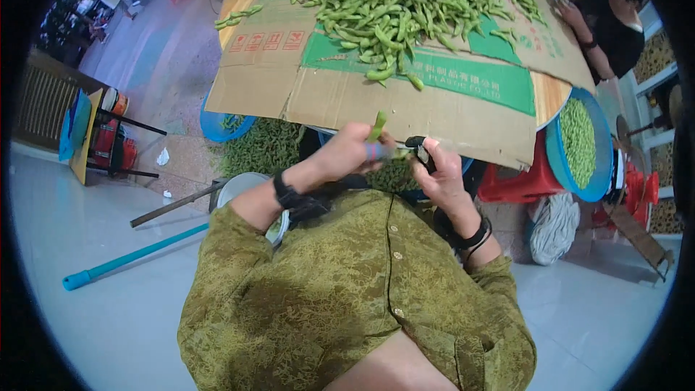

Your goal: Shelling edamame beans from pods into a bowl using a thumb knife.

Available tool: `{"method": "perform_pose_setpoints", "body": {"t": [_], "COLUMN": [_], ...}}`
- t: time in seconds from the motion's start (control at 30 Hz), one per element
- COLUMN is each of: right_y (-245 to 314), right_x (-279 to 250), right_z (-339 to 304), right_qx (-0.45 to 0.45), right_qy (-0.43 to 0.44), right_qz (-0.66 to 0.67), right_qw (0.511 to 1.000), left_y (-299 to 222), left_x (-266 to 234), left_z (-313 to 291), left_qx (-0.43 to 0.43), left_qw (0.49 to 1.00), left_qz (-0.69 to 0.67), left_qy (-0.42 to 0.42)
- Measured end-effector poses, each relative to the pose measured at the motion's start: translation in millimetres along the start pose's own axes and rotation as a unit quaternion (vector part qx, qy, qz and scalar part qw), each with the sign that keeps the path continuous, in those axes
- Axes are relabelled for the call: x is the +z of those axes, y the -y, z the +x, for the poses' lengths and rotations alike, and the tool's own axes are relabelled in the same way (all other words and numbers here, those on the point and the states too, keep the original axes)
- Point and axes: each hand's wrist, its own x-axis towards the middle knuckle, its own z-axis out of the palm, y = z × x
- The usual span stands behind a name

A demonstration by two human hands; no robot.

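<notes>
My left hand (355, 152) is closed round a green edamame pod (378, 126), whose end sticks up above the fingers. A bluish band shows on one of its fingers, smeared by motion. Close beside it, my right hand (443, 175) grips a small black-handled tool (420, 148); its working end is blurred and I cannot make out its kind. Both hands are just below the near edge of a flattened cardboard sheet (246, 94). On the sheet lies a large heap of edamame pods (394, 3), a few of them spilling toward me.
Right of the table, a blue basin (597, 174) holds green beans near a red stool (517, 182). Pods or trimmings (260, 148) lie under the table's left side. A teal pole (137, 257) lies at left. Another person (604, 18) works at the far right.
</notes>
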Motion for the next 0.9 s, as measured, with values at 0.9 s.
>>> {"method": "perform_pose_setpoints", "body": {"t": [0.9], "right_y": [-19.6], "right_x": [-34.5], "right_z": [-45.2], "right_qx": [0.144], "right_qy": [-0.038], "right_qz": [0.034], "right_qw": [0.988], "left_y": [164.9], "left_x": [32.5], "left_z": [136.2], "left_qx": [0.112], "left_qw": [0.799], "left_qz": [0.572], "left_qy": [0.151]}}
